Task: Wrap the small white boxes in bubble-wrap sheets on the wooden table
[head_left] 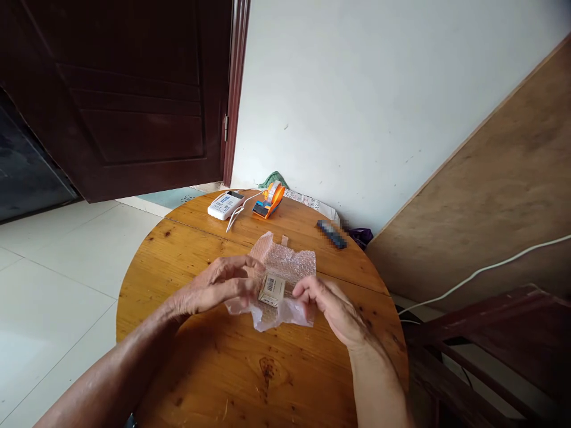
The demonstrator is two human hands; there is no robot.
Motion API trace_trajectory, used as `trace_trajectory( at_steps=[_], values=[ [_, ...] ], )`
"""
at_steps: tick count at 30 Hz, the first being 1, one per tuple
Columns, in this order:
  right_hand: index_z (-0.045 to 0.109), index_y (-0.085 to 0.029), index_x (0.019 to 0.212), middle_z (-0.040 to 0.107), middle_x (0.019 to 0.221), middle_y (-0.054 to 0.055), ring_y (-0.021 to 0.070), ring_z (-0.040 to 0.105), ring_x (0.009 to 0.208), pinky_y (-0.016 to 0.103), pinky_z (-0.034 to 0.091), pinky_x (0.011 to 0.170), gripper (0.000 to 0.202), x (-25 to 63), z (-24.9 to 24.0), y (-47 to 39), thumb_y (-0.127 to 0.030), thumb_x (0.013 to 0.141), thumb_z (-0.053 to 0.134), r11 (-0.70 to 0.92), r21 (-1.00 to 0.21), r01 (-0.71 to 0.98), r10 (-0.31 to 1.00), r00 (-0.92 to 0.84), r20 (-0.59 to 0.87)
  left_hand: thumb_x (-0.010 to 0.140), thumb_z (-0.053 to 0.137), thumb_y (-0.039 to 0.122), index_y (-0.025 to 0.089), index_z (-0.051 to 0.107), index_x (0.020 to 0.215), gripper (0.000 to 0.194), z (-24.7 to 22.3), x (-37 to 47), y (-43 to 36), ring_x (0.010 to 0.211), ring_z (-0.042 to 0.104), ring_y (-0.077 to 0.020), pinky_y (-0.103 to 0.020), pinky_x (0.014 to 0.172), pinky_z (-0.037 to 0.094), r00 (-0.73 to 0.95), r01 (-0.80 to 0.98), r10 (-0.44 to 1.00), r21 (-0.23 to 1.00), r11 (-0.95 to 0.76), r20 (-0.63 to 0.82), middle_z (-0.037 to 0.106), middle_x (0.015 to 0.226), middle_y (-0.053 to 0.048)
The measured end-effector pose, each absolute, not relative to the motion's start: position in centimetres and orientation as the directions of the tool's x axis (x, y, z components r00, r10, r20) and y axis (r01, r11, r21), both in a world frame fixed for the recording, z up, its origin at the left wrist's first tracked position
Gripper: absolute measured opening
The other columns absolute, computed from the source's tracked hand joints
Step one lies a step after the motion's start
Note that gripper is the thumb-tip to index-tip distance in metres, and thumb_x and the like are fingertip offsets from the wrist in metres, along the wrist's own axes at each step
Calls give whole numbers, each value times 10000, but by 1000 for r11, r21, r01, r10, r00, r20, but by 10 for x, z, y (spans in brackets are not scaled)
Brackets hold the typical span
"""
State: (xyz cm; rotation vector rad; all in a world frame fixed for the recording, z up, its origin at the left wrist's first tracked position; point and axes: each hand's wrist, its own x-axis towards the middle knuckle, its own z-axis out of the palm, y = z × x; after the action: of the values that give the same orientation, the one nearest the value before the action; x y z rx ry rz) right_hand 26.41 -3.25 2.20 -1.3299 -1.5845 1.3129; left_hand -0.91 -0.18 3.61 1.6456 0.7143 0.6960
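A small cardboard box [272,288] with a barcode label lies on a sheet of clear bubble wrap [292,261], which is spread open under and around it. My left hand [223,284] is at the wrap's left side, thumb and fingers apart, its slightly blurred fingertips close to the box. On the right, my right hand [328,303] has its fingers curled at the wrap's right edge, where the front flap rises against them. The box stands between both hands, and neither hand is closed around it.
The round wooden table [214,374] carries a white device [225,205] with a cable, an orange tape dispenser [270,201] and a dark pixelated object [331,233]. Behind it is a white wall [357,107]. A dark wooden door [147,119] stands at the left, a wooden chair [486,333] at the right.
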Motion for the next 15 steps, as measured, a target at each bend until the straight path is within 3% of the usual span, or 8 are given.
trace_trajectory(
  at_steps=[3,5,7,11,13,15],
  values=[
    [619,-162,789,618,567,5,116,549,520,235,445,543,462,263,24,-37,-579,928,476,-126,-912,390,830,-462,-312,938,463,454,160,627,920,337,38,-15,1,627,644,-160,-268,669,494,793,180,602,980,-85,-93,651,611,-2],
    [603,-166,770,610,563,-2,108,548,516,215,438,514,412,260,23,-36,-538,916,502,-142,-869,474,821,-434,-371,907,515,388,167,605,783,269,36,-14,2,566,602,-135,-229,571,451,810,334,538,937,-100,-232,620,587,13],
    [585,-175,752,598,569,-12,107,552,516,212,449,502,351,259,22,-33,-489,897,527,-132,-853,505,868,-356,-346,861,544,302,170,582,735,186,32,-7,1,528,557,-114,-204,494,390,794,391,545,913,-117,-270,597,600,24],
    [586,-193,823,616,691,-13,123,590,594,238,496,547,207,259,23,-30,-398,818,616,12,-883,470,973,-210,-98,814,541,220,170,615,839,93,19,11,-4,613,557,-117,-219,553,432,622,275,783,927,-255,31,618,706,8],
    [615,-198,965,660,873,23,139,620,687,268,524,620,258,257,22,-30,-364,773,661,90,-874,478,984,-177,5,779,567,190,175,623,1053,280,11,17,-5,802,617,-171,-284,705,512,496,284,844,881,-378,203,680,927,-46],
    [608,-213,1131,666,1053,58,165,642,792,306,539,708,416,251,19,-30,-324,740,696,139,-843,520,980,-196,40,746,588,167,187,491,1339,601,1,21,-6,1097,596,-248,-397,930,506,463,296,836,837,-461,296,619,1260,-117]
  ],
)
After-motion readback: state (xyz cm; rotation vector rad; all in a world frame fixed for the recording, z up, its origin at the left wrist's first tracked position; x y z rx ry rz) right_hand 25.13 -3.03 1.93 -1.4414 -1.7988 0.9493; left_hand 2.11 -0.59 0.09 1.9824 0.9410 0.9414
